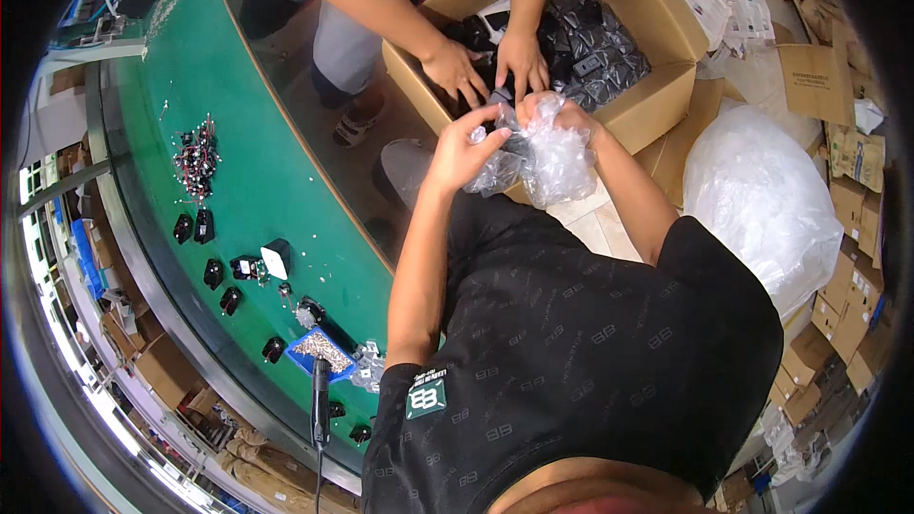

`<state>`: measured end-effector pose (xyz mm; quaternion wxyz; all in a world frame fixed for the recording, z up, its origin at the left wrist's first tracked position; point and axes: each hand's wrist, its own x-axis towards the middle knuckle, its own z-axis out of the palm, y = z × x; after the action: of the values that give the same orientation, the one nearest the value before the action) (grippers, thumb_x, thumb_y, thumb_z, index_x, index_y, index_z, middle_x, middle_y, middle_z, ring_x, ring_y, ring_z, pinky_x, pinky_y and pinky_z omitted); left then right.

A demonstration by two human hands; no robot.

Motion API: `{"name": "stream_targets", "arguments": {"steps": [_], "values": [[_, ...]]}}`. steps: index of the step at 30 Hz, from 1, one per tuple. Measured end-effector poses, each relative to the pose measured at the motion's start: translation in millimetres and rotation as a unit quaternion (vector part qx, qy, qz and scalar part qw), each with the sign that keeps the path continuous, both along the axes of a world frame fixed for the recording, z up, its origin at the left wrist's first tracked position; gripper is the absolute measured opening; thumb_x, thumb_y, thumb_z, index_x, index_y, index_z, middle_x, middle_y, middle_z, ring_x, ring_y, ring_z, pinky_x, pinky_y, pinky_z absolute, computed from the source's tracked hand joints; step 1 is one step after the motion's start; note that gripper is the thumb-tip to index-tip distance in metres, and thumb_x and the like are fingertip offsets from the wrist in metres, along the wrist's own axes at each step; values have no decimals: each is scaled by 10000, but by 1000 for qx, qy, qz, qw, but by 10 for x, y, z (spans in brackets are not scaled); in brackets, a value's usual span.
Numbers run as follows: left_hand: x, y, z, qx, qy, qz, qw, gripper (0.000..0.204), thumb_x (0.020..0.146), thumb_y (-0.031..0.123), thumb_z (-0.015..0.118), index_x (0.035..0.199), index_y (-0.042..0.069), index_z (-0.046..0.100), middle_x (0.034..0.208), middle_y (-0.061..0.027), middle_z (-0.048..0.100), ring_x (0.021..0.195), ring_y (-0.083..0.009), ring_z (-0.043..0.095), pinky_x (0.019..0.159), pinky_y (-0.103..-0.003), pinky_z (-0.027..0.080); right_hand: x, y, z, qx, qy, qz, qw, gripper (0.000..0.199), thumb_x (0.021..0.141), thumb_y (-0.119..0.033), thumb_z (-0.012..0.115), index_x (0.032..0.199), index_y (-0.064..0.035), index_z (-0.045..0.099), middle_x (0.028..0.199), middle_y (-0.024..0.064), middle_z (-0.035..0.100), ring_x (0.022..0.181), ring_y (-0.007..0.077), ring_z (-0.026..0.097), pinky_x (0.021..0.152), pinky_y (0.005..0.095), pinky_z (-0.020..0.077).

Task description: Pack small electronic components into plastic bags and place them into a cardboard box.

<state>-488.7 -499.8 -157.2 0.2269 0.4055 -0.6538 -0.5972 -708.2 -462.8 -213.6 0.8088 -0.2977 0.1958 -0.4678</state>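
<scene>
A green workbench (276,195) stands left of an open cardboard box (652,112). Left hand (463,148) and right hand (564,118) both grip crumpled clear plastic (560,167), fingers closed.

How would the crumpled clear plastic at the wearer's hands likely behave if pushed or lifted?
The clear plastic is probably floppy, since it bunches into loose wrinkles below the right hand. It looks light for its size, being thin and see-through, though anything inside is hard to make out. Its shiny highlights suggest a smooth, possibly slippery surface.
</scene>
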Motion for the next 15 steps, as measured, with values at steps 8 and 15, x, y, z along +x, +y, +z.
{"name": "stream_targets", "arguments": {"steps": [8, 15], "values": [[132, 286, 15, -11, 4, 171, 985, 41, 834, 58, 607, 851, 25, 588, 762, 32, 563, 673, -37, 468, 611, -191, 398, -719, -6, 163, 35, 201, -268, 941, 449, 689, -250, 661, 1057, -6, 580, 987, 113, 628, 819, 171, 605, 679, 309, 489], [494, 816, 279, 106, 151, 123, 975, 332, 839, 312, 473, 879, 0, 577, 822, -34, 580, 750, -114, 526, 691, -254, 427, -1298, -363, -267, -151, 746, -5, 649, 228, 720, -185, 597, 873, -25, 653, 826, 142, 673, 789, 283, 659, 708, 387, 521]]}}
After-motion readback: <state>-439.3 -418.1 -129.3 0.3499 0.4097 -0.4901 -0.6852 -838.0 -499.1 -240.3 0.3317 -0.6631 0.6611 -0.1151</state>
